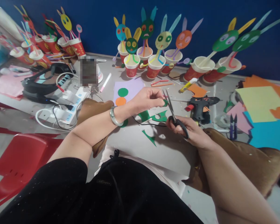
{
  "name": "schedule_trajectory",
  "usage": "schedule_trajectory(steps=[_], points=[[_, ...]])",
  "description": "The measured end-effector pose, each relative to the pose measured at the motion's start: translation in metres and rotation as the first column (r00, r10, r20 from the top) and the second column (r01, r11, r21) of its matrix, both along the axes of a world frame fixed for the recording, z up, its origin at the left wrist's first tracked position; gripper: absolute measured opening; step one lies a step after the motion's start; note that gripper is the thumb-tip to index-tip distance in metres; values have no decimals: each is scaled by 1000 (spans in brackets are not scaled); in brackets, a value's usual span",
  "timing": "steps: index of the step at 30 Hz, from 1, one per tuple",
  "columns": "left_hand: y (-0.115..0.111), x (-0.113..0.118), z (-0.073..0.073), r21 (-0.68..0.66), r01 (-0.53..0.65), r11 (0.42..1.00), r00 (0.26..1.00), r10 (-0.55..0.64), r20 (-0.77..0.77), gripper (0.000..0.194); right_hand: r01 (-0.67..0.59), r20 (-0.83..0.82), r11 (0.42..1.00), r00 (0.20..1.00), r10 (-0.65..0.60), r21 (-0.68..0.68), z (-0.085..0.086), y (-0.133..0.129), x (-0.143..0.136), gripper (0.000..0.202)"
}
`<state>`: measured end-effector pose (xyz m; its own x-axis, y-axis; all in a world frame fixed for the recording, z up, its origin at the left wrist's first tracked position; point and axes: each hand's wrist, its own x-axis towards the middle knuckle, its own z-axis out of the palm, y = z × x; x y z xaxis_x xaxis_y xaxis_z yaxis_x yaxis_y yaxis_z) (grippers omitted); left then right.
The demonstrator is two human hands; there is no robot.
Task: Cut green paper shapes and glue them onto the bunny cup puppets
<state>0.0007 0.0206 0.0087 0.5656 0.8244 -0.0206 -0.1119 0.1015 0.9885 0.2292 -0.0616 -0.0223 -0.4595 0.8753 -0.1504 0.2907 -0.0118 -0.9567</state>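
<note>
Left hand (151, 99), pinching a small green paper piece (165, 103) beside the open blades; right hand (185, 129), gripping black scissors (174, 116); green scraps (149, 137) on the bench (168, 160); discs (123, 92) cut, the held piece apparently unfinished.

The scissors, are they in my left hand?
No, the scissors are in your right hand, while your left hand pinches a small green piece.
</note>
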Motion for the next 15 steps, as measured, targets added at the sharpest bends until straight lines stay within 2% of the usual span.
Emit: schedule_trajectory(steps=[15], points=[[1, -1, 0, 17, -7, 1000, 1000, 7, 12, 14, -12, 67, 999, 998, 9, 48, 6, 2, -4, 73]])
